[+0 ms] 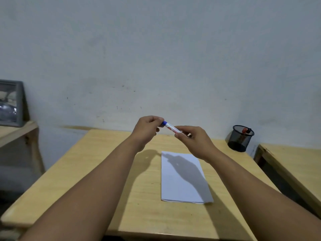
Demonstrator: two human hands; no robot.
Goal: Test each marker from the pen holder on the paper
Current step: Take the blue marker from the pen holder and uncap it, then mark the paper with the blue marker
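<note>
Two hands pinch marker (171, 128) ends; axis slants, blue cap toward left hand (147, 130), right hand (194, 141) lower.

White marker (171, 128) with blue cap sits tilted in the air above the table; blank white paper (180, 181) lies flat below; black mesh pen holder (240, 139) stands upright far right, red-capped marker (244, 130) inside.
</note>
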